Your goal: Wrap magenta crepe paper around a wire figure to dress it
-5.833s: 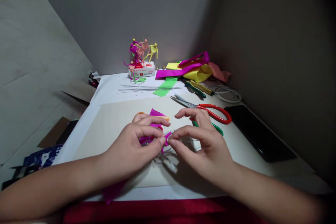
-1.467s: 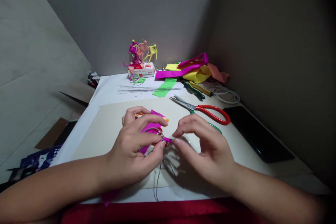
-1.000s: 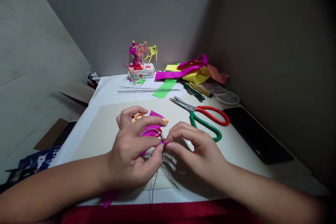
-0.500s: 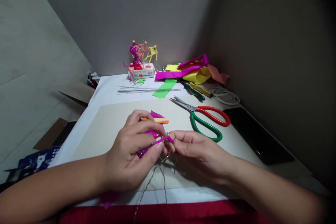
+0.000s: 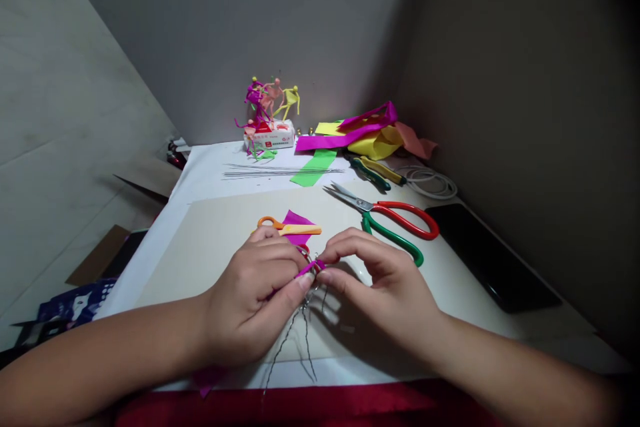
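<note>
Left hand [image 5: 247, 300] dropped, baring one pair of orange-handled scissors [image 5: 287, 228].

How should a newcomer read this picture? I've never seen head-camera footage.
This picture comes from a camera worn on a person's head, looking forward and down, so the two bare hands, left hand and right hand, are that person's own. Their fingers meet on a thin magenta paper strip, with thin dark wire hanging below. They work over a beige card sheet, near small orange-handled scissors and large red-and-green-handled scissors.
</note>
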### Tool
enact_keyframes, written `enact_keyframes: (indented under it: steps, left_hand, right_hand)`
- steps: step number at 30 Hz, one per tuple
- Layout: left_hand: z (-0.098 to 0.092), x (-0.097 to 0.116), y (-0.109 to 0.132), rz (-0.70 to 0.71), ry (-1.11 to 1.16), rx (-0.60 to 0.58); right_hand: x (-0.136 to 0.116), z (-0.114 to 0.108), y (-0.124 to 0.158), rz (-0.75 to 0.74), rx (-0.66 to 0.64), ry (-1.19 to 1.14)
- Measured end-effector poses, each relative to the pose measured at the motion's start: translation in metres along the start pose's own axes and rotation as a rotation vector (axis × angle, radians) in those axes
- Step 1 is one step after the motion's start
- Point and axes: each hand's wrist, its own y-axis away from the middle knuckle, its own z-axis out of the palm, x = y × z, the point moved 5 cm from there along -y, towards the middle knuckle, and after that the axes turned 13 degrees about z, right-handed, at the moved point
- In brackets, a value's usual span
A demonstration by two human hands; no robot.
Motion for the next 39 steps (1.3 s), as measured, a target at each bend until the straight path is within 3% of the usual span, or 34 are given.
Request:
enact_keyframes:
  steps: [8, 12, 16, 19, 24, 26, 29, 34, 39]
  left_hand:
    - [0.003, -0.002, 0.003, -0.072, 0.143, -0.058]
    - [0.004, -0.002, 0.006, -0.087, 0.218, -0.06]
    - [0.004, -0.002, 0.006, -0.098, 0.257, -0.043]
    - [0.003, -0.003, 0.005, -0.132, 0.255, -0.052]
    - [0.004, -0.003, 0.005, -0.114, 0.109, -0.067]
    - [0.005, -0.002, 0.005, -0.069, 0.035, -0.08]
    - [0.007, 0.0, 0.005, -0.007, -0.038, -0.08]
    - [0.006, 0.0, 0.004, 0.056, -0.094, -0.06]
    - [0.004, -0.002, 0.003, -0.01, -0.042, -0.064]
  right_hand:
    - [0.024, 0.017, 0.001, 0.522, -0.451, -0.475]
    - [0.031, 0.023, 0.004, 0.594, -0.575, -0.649]
    - [0.03, 0.025, 0.004, 0.568, -0.663, -0.695]
    - [0.024, 0.02, 0.001, 0.441, -0.578, -0.493]
    - [0.008, 0.006, -0.002, 0.092, -0.11, 0.059]
    - [0.003, 0.005, 0.001, -0.003, -0.01, 0.148]
    - [0.001, 0.005, 0.004, -0.057, 0.022, 0.162]
    - [0.001, 0.003, 0.004, -0.027, 0.003, 0.087]
    - [0.006, 0.005, 0.0, 0.105, -0.106, -0.001]
